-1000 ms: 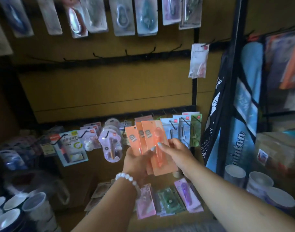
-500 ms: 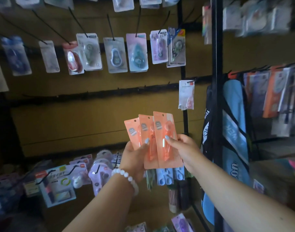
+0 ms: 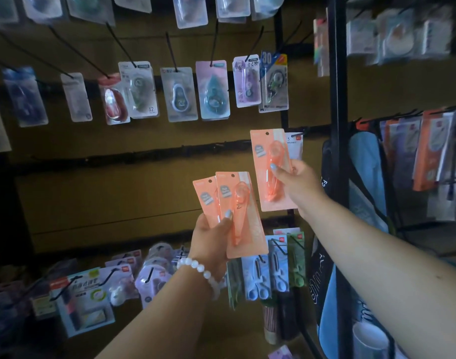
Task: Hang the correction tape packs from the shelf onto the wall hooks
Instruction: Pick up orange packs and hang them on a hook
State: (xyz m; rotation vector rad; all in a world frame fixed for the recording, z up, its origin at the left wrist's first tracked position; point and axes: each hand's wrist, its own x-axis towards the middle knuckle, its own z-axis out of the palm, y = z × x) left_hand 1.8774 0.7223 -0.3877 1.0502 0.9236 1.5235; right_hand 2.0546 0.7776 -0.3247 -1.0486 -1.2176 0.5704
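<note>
While the left hand (image 3: 211,237) pinches two flat orange carded correction tape packs (image 3: 237,213), fanned so their punched top holes stay visible, the right hand (image 3: 296,182) grips a third orange carded pack (image 3: 272,169) by its lower edge, thumb on the blister. Card is upright, hole on top, which looks like orientation for threading onto a hook. It's raised apart from the other two, just in front of a white carded pack (image 3: 295,143) hanging at the right end of the dark middle hook rail (image 3: 118,159). Likely target is a bare hook on that rail; can't make out individual hooks there, too dark.

Storage: upper row of black wire hooks (image 3: 170,50) carries assorted blister packs, one product per hook. Lower hooks (image 3: 276,244) hold blue and green packs. White cups (image 3: 369,338) bottom right, contents not visible.
</note>
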